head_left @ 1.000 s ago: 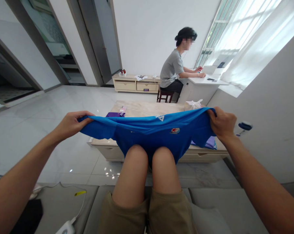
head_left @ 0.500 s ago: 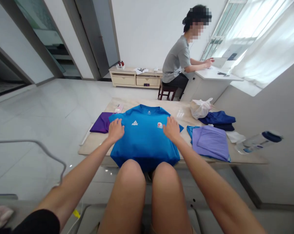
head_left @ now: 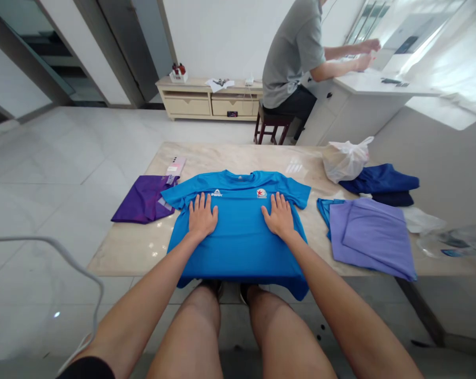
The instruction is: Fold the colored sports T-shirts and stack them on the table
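Observation:
A blue T-shirt (head_left: 238, 237) lies spread front side up on the marble-look table (head_left: 135, 258), its collar toward the far side and its hem hanging over the near edge. A white logo and a round red-and-white badge mark its chest. My left hand (head_left: 202, 217) rests flat on the shirt just below the logo, fingers stretched out. Below the badge, my right hand (head_left: 279, 215) also lies flat on the cloth, its fingers extended and thumb apart. Neither hand grips the fabric.
Left of the shirt are folded purple clothing (head_left: 145, 199) and a pink phone (head_left: 176, 166). Toward the right lie folded lavender clothing (head_left: 372, 234), dark blue clothing (head_left: 384, 179), a white plastic bag (head_left: 346, 159) and a clear bottle (head_left: 455, 241). A person (head_left: 293, 58) sits beyond the table.
The shirt now lies flatter with both sleeves spread. My hands have moved from its shoulder and sleeve areas inward onto the chest and flattened. The view has tilted down and closer.

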A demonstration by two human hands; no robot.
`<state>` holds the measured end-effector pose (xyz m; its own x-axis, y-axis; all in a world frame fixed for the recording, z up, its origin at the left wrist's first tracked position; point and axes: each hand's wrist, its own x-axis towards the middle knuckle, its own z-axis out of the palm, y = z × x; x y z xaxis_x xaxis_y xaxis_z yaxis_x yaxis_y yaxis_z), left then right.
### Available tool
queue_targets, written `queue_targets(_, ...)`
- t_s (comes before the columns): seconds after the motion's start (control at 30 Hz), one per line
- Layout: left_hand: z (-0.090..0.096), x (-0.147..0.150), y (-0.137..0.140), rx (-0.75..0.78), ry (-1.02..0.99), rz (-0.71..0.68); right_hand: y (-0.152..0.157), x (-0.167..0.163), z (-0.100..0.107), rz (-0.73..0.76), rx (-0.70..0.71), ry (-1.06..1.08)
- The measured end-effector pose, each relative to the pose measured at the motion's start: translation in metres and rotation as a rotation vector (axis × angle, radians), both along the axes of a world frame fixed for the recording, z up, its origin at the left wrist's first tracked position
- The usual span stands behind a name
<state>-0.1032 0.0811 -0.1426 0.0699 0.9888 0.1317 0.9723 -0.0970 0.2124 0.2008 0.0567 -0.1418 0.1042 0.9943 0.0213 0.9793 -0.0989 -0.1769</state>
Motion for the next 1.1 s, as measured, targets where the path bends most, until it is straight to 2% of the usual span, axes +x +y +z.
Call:
queue_targets(0.17, -0.006, 0.017, 0.089, -0.020, -0.015, 0.005, 0.089, 0.016, -0.008, -0.009, -0.005, -0.039)
queue_targets(0.27, -0.007, 0.021, 0.133, -0.006, -0.037, 0.006, 0.133, 0.027, -0.012, -0.012, 0.019, -0.032)
queue_targets(0.33, -0.007, 0.022, 0.149, 0.006, -0.054, 0.008, 0.150, 0.031, -0.014, -0.011, 0.046, -0.001)
queue_targets(0.43, -0.007, 0.024, 0.149, -0.014, -0.060, -0.004, 0.152, 0.031, -0.014, -0.025, 0.029, 0.013)
queue_targets(0.53, -0.002, 0.027, 0.122, -0.073, -0.065, -0.002, 0.126, 0.023, -0.005, -0.030, -0.014, -0.014)
queue_targets(0.6, 0.007, 0.026, 0.092, -0.099, -0.091, -0.011, 0.094, 0.016, 0.008, 0.008, 0.046, -0.022)
queue_targets(0.7, 0.030, 0.012, 0.029, -0.008, -0.171, -0.106, 0.023, 0.009, 0.031, 0.072, 0.155, -0.009)
queue_targets(0.77, 0.043, -0.007, -0.025, 0.102, -0.217, -0.195, -0.039, 0.009, 0.040, 0.122, 0.147, 0.008)
queue_targets(0.83, 0.048, -0.032, -0.082, 0.133, -0.202, -0.246, -0.101, 0.013, 0.038, 0.162, 0.129, 0.017)
queue_targets(0.93, 0.037, -0.070, -0.150, 0.090, -0.124, -0.283, -0.173, 0.029, 0.018, 0.194, 0.118, 0.009)
queue_targets(1.03, 0.026, -0.095, -0.187, 0.044, -0.054, -0.264, -0.207, 0.043, 0.007, 0.228, 0.072, -0.036)
queue_targets(1.1, 0.028, -0.102, -0.198, 0.005, -0.019, -0.238, -0.217, 0.048, 0.011, 0.257, 0.027, -0.064)
